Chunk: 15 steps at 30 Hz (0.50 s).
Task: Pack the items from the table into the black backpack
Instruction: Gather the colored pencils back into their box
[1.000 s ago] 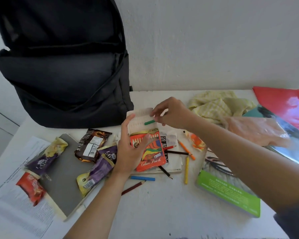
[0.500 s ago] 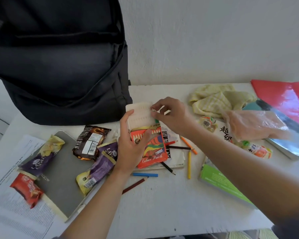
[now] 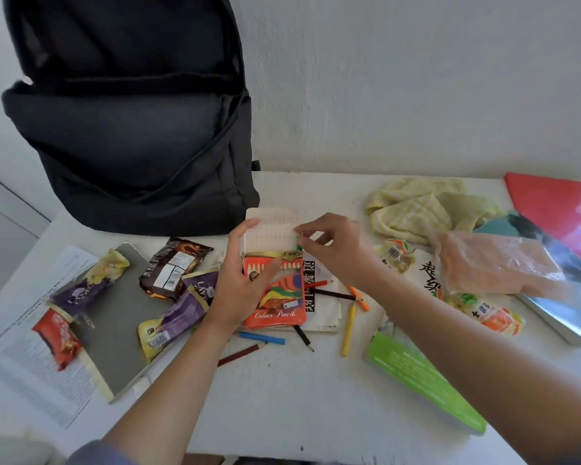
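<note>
Head view: the black backpack (image 3: 131,146) stands open at the back left of the worktop (image 3: 299,397), with snack packets (image 3: 175,273) lying in front of it. Just right of them, the left hand (image 3: 239,290) has its grip clamped round a colour-pencil box (image 3: 279,297) whose white tray is slid out at the top. The right hand (image 3: 336,253) pinches a green pencil (image 3: 298,242) at the tray's edge. Loose pencils (image 3: 349,320) lie nearby, and a yellow cloth (image 3: 416,209) sits further right.
</note>
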### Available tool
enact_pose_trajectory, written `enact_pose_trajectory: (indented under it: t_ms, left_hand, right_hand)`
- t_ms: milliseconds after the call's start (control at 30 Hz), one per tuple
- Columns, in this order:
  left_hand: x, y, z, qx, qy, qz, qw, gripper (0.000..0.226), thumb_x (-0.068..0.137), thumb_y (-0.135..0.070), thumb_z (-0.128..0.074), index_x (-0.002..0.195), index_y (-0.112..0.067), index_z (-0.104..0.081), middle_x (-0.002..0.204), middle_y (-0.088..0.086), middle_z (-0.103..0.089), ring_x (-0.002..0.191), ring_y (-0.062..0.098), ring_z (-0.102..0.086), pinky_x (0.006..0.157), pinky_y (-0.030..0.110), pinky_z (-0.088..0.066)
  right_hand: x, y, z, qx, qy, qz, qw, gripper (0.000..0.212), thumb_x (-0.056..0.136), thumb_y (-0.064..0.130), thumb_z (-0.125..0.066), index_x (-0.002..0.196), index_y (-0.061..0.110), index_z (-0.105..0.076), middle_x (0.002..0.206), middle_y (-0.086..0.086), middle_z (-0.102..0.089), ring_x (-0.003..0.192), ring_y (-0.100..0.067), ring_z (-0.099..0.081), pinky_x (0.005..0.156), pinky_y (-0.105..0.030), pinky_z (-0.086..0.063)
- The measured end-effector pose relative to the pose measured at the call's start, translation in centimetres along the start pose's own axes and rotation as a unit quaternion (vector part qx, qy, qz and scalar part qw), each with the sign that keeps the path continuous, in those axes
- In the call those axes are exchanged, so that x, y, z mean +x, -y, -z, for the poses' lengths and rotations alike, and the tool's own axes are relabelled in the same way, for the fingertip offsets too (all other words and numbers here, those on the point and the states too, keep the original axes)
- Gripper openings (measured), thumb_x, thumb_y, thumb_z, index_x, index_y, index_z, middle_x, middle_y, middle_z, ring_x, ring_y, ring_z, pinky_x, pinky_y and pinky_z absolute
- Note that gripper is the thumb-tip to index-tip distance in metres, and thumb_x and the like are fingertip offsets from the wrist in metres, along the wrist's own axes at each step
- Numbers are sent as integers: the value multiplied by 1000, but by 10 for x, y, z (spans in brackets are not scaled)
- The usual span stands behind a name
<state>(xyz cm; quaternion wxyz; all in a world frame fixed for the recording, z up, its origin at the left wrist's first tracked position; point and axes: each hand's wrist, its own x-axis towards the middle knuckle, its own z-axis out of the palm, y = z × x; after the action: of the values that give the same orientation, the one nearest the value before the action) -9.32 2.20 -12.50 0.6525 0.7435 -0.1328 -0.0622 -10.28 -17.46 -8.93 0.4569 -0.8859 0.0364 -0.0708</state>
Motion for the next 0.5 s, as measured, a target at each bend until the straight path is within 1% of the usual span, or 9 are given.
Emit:
enact_pose_trajectory:
  t_ms: [67,133,200,267,300,367,400,433,500]
  left_hand:
    - [0,1,0,5,-3,0,1000,62,92,-24,-72,140,-46,-39,143,-2,-50,123,20,-63,88,42,-62]
    - [-1,-1,0,3,-13,1,1000,61,92,-24,-72,137,-48,-39,143,-1,-51,122,19,-64,88,40,-62]
    - [0,-3,-1,1,-19,5,1000,60,92,-23,-72,134,-52,-40,142,0,-53,121,21,-65,87,38,-63]
    - [0,-4,-1,-2,-19,8,1000,60,93,-20,-71,134,-50,-39,141,-1,-54,120,20,-66,85,35,-63]
    - [-1,-5,-1,-4,-18,7,1000,60,93,-18,-71,135,-48,-39,139,-2,-55,119,18,-66,84,33,-62]
    - [0,-5,-1,-8,-17,4,1000,60,94,-17,-70,136,-45,-39,137,-5,-56,119,16,-66,83,31,-62]
    - [-1,-4,0,-11,-16,4,1000,59,94,-16,-70,136,-44,-39,136,-7,-56,118,16,-66,82,30,-62]
    - [0,-4,1,-12,-15,4,1000,59,94,-15,-70,136,-43,-39,135,-8,-57,118,16,-67,81,30,-62]
    - [0,-4,2,-11,-18,4,1000,59,94,-15,-70,137,-42,-40,132,-11,-58,116,14,-68,81,30,-62]
  right_hand:
    - [-2,2,1,9,3,7,1000,22,93,21,-69,113,27,-74,101,10,-65,73,-7,-67,66,-16,-50]
    - [-7,2,5,19,-2,13,1000,23,94,15,-65,114,26,-72,102,7,-65,72,-10,-69,63,-19,-51]
    - [-10,0,10,1,8,21,1000,22,90,7,-63,103,23,-72,96,7,-67,71,-8,-68,62,-20,-53]
    - [-11,-3,15,-49,52,30,997,19,84,4,-65,93,19,-73,88,10,-69,71,-7,-65,66,-24,-54]
    - [-12,-4,16,-85,92,29,992,16,83,7,-68,92,19,-75,85,12,-68,72,-5,-63,66,-23,-52]
    - [-14,-4,17,-164,170,33,971,13,84,19,-74,97,20,-77,85,16,-63,73,0,-55,64,-16,-42]
    - [-15,-4,16,-196,198,37,960,16,84,26,-76,99,21,-77,87,16,-60,76,0,-54,66,-16,-41]
    - [-16,-5,14,-218,214,41,951,18,84,29,-77,101,22,-77,90,14,-59,82,-4,-55,71,-21,-45]
    - [-18,-6,11,-237,212,50,947,16,85,28,-77,100,23,-77,95,9,-62,94,-13,-59,82,-33,-51]
